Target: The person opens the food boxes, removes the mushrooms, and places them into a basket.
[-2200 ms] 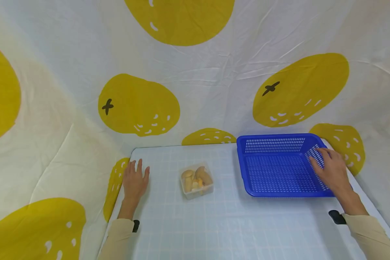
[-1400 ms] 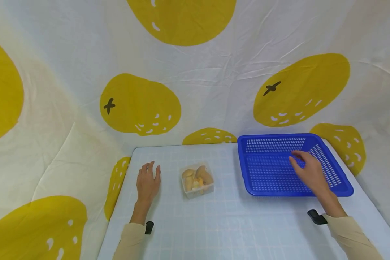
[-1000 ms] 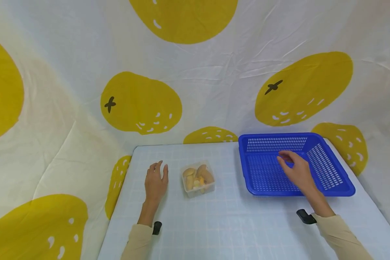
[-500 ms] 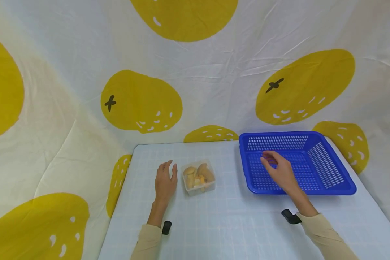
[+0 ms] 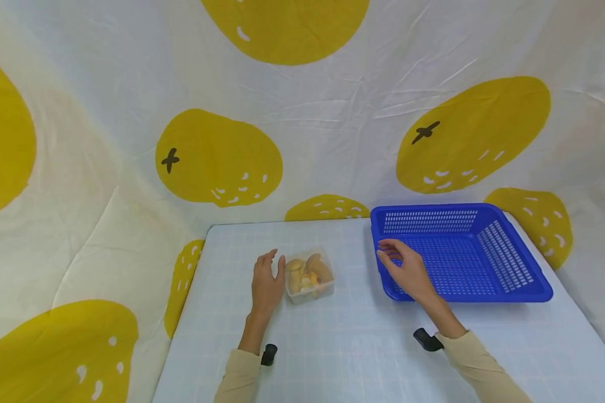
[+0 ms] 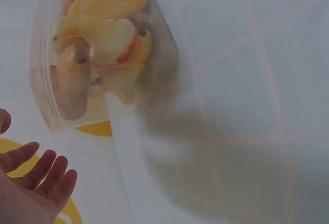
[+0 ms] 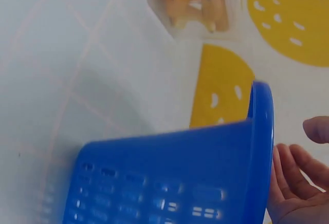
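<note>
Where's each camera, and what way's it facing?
Head: on the head, looking forward and down at blue basket and clear box; left hand, right hand, sleeves show.
Left wrist: worn there, facing clear box; left hand partly shows.
Right wrist: worn there, facing blue basket; right hand partly shows.
Wrist views share the clear box.

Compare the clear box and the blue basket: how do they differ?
The clear box is smaller; the blue basket is larger. The box's walls are translucent; the basket's are slotted. The box holds tan and yellow pieces; the basket shows none. Both stand on the table.
</note>
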`<state>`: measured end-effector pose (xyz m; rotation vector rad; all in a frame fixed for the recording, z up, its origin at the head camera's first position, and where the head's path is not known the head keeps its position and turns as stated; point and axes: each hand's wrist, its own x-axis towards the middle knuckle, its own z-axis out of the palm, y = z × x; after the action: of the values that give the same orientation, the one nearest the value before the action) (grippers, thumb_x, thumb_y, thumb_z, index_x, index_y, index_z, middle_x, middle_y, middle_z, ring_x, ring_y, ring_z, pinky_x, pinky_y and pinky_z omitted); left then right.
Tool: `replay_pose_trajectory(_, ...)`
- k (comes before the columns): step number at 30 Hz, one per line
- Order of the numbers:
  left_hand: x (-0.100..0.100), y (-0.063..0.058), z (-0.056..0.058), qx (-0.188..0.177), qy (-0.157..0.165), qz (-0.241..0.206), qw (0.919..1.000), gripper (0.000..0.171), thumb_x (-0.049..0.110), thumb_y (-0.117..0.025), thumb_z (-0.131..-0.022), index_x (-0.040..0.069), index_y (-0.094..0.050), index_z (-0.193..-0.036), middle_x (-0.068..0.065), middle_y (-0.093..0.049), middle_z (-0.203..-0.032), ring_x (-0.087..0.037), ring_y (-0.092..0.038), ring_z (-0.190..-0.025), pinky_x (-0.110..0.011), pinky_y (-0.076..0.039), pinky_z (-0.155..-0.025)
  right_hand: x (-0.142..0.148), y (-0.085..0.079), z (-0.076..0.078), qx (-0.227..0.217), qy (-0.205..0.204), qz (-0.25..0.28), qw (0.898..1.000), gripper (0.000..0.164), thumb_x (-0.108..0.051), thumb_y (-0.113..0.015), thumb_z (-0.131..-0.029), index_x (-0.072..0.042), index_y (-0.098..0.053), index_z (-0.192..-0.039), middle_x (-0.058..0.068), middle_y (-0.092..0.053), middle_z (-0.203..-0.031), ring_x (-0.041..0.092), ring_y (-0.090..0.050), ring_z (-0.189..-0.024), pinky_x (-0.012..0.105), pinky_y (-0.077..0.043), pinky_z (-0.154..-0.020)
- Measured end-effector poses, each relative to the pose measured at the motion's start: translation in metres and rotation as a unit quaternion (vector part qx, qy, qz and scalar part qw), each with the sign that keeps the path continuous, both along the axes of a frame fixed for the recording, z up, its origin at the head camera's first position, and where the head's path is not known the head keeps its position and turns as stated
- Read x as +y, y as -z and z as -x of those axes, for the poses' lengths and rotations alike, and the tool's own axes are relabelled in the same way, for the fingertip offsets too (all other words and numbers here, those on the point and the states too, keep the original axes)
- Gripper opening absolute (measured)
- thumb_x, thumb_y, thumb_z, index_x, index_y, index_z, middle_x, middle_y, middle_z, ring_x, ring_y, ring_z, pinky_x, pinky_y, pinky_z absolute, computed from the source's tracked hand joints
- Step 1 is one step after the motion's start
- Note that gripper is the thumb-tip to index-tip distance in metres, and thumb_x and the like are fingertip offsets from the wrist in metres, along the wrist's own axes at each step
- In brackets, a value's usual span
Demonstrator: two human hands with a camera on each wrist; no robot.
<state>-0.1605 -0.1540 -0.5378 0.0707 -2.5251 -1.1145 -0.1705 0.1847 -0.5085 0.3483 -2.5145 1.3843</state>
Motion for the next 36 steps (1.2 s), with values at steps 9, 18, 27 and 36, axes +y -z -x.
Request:
replay_pose_trajectory(9,0.007,0.01,0.0,0.016,0.022,-0.036,0.999,0.04,0.023,-0.062,-0.104,-0.004,-0.061,-0.133,-0.025,-0.061,-0.122,-0.037,-0.058,-0.111,-0.052,-0.05,-0.094,-0.025,0.002,-0.003,-0.023,-0.024,0.023,0.999,0.029,-0.015,-0.068,-0.101,0.001,-0.065,-0.126,0.017,-0.07,-0.117,0.026,-0.066,-0.104,0.043,-0.055,-0.093)
replay_pose_trajectory(18,0.012,0.019,-0.001,0.042,0.02,-0.085,0.9953,0.034,0.011,-0.066,-0.1,-0.009,-0.061,-0.127,-0.025,-0.062,-0.114,-0.037,-0.062,-0.102,-0.052,-0.053,-0.088,-0.053,0.007,-0.01,-0.017,-0.055,0.049,0.997,0.026,-0.011,-0.071,-0.098,-0.001,-0.067,-0.122,0.011,-0.07,-0.113,0.024,-0.067,-0.101,0.042,-0.057,-0.092)
replay_pose_trajectory(27,0.011,0.024,-0.001,0.01,0.03,-0.178,0.9835,0.035,0.009,-0.066,-0.1,-0.007,-0.059,-0.13,-0.024,-0.059,-0.12,-0.039,-0.061,-0.109,-0.048,-0.056,-0.09,-0.08,0.025,-0.024,-0.021,-0.093,0.071,0.993,0.033,-0.006,-0.07,-0.098,0.004,-0.061,-0.129,0.016,-0.066,-0.123,0.033,-0.067,-0.107,0.043,-0.056,-0.092)
replay_pose_trajectory(36,0.01,0.028,-0.005,-0.01,0.053,-0.265,0.9629,0.038,0.008,-0.067,-0.1,-0.007,-0.057,-0.134,-0.024,-0.054,-0.128,-0.04,-0.056,-0.119,-0.049,-0.052,-0.099,-0.091,0.045,-0.034,-0.038,-0.09,0.077,0.992,0.038,-0.008,-0.068,-0.099,0.007,-0.059,-0.134,0.024,-0.063,-0.127,0.036,-0.065,-0.11,0.045,-0.056,-0.092)
